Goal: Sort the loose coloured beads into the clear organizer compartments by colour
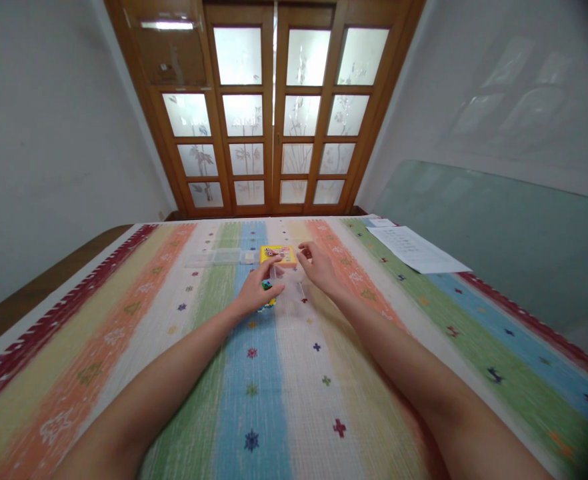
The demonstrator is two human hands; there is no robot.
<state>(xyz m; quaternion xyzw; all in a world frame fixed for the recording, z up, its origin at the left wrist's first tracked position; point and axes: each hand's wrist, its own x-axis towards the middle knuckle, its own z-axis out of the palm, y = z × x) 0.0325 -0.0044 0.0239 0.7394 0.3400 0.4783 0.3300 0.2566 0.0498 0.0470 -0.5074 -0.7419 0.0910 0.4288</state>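
Observation:
Both my forearms reach out over a striped, many-coloured cloth (pixel 284 393) on a table. My left hand (pixel 255 292) is curled, its fingers closed over small coloured pieces (pixel 268 287), green and yellow, that lie on the cloth. My right hand (pixel 318 267) is half closed beside a clear plastic piece (pixel 288 293) that lies between the two hands; whether it grips it I cannot make out. Just beyond the fingertips lies a small yellow box (pixel 278 254) with a picture on its lid.
A clear plastic tray (pixel 219 257) lies left of the yellow box. A printed white sheet (pixel 417 249) lies at the far right of the cloth. Wooden doors with frosted glass (pixel 274 113) stand behind the table; a glass pane (pixel 499 233) leans at the right wall.

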